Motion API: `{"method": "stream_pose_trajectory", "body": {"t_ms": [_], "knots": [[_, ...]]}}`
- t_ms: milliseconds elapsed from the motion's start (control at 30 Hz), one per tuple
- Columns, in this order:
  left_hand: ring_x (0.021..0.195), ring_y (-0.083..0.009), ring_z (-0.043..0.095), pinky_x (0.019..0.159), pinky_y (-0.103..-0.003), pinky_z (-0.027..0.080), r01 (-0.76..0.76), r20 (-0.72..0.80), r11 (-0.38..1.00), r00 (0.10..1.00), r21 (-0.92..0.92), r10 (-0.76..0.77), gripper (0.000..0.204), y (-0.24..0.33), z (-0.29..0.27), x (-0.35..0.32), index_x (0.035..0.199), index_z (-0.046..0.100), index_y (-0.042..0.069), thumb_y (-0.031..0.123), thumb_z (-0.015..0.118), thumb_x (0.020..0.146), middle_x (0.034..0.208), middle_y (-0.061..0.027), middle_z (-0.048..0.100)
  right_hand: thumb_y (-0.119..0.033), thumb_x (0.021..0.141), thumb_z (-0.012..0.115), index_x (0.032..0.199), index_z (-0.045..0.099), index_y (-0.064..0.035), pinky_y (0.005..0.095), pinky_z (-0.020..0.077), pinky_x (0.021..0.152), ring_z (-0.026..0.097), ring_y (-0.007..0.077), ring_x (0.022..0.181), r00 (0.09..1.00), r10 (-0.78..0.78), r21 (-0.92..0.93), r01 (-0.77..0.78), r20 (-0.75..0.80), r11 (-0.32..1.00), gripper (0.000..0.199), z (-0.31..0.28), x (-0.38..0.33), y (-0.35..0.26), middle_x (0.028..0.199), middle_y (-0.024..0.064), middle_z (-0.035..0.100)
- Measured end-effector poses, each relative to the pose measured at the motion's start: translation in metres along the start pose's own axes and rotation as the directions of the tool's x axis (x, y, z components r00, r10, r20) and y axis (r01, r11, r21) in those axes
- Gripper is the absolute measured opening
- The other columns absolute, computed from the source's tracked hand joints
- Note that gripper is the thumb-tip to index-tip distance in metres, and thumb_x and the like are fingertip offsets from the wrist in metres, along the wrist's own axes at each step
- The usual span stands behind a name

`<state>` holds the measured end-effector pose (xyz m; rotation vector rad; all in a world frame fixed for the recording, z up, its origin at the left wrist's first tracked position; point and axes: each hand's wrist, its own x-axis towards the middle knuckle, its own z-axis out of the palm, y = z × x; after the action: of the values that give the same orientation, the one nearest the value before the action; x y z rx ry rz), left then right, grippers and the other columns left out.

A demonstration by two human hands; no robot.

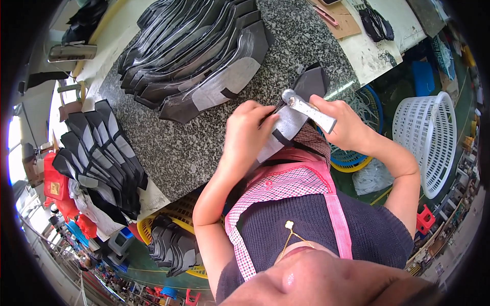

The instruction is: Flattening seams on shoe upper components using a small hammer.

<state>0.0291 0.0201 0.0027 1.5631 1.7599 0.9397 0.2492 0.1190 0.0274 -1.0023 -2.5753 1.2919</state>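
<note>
In front of me, at the near edge of the speckled stone slab (189, 148), lies a curved black and grey shoe upper piece (291, 124). My left hand (249, 127) is closed with its fingertips pinching the upper edge of that piece. A hammer with a worn silver metal head (312, 112) is in my closed right hand (343, 122), over the right part of the piece; its handle is hidden by the hand. Further back, a large overlapping stack of similar shoe upper pieces (224, 71) covers the slab.
More black and grey pieces (99, 148) lie left of the slab. A yellow basket (145, 229) holding pieces stands below the table's left side. To the right are a white basket (429, 143) and a blue-rimmed basket (377, 109). Pink-handled snips (326, 16) lie at the far right.
</note>
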Motion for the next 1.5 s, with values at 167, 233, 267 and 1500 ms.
{"method": "stream_pose_trajectory", "body": {"t_ms": [167,233,267,1500], "knots": [[0.077,-0.0288,0.066,0.069,-0.037,0.053,-0.109,-0.084,0.991,0.99,0.076,0.115,0.012,-0.007,0.003,-0.016,0.091,0.073,-0.002,0.004,0.076,0.081,0.086,-0.0124,0.065,-0.008,0.095,0.059,0.114,0.058,0.0063,0.0372,0.046,0.063,0.063,0.0329,0.066,0.998,0.053,0.104,-0.058,0.044,0.993,0.024,-0.016,0.014,-0.006,0.076,0.0231,0.061],[0.077,-0.0283,0.064,0.068,-0.037,0.053,-0.122,-0.075,0.986,0.988,0.116,0.131,0.012,-0.005,0.004,-0.019,0.092,0.073,-0.001,0.001,0.074,0.08,0.085,-0.0111,0.064,-0.009,0.096,0.059,0.117,0.059,0.0058,0.0352,0.0463,0.063,0.059,0.0279,0.062,0.997,0.004,0.152,0.007,-0.071,0.988,0.026,-0.018,0.01,-0.012,0.079,0.0224,0.063],[0.08,-0.0279,0.062,0.069,-0.037,0.052,-0.17,-0.058,0.972,0.982,0.163,0.182,0.016,-0.005,0.004,-0.02,0.094,0.072,-0.001,0.001,0.072,0.078,0.087,-0.0106,0.062,-0.006,0.094,0.058,0.114,0.058,0.0052,0.0356,0.0456,0.062,0.059,0.0313,0.062,0.964,-0.162,0.038,0.174,-0.212,0.984,0.023,-0.015,0.007,-0.022,0.078,0.0231,0.061],[0.082,-0.025,0.058,0.068,-0.036,0.049,-0.325,-0.04,0.86,0.928,0.393,0.369,0.032,-0.022,-0.006,-0.066,0.1,0.068,0.0,0.004,0.065,0.069,0.09,-0.0088,0.061,-0.011,0.089,0.054,0.1,0.057,-0.0012,0.0454,0.0501,0.061,0.065,0.0426,0.073,0.954,-0.15,-0.005,0.157,0.261,0.988,0.015,0.016,0.017,-0.03,0.077,0.0229,0.065]]}}
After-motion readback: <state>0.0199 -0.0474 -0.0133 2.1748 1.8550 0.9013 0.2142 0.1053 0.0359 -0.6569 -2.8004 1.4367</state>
